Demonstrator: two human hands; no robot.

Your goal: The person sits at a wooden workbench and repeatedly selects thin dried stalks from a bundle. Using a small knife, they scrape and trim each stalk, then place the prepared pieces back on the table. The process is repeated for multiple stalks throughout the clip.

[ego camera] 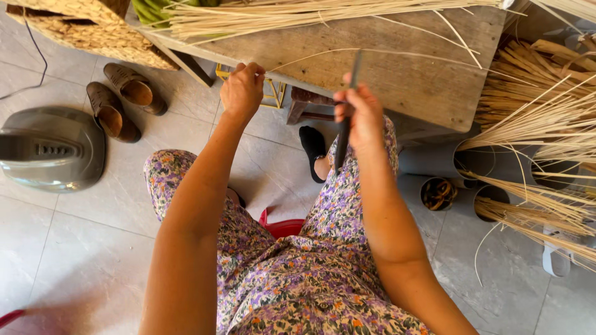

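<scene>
Sits low over a grey tile floor, knees in a flowered dress (298,279), with a wooden table (410,87) across the top of the frame. Clenches the left hand (242,90) into a fist at the upper middle, just at the near edge of the table, and pinches one end of a thin pale reed strip (410,54) in it. Grasps a long dark blade-like tool (341,149) in the right hand (363,118), a little right of the middle, fingers wrapped tight around it. Looks like a knife, but too thin and dark to tell for sure. Runs the strip from the left fist off to the right, in a flat curve over the table top, so the long way of the strip goes side to side. Points the tool almost straight up and down, tip up toward the strip, handle end down toward the lap, so tool and strip cross. Keeps the right hand nearer to the middle of the strip, with the left only at its end. Leaves a bundle of loose reeds (279,15) at the top, more reeds (546,124) at the right edge, brown shoes (121,99) at the upper left.
</scene>
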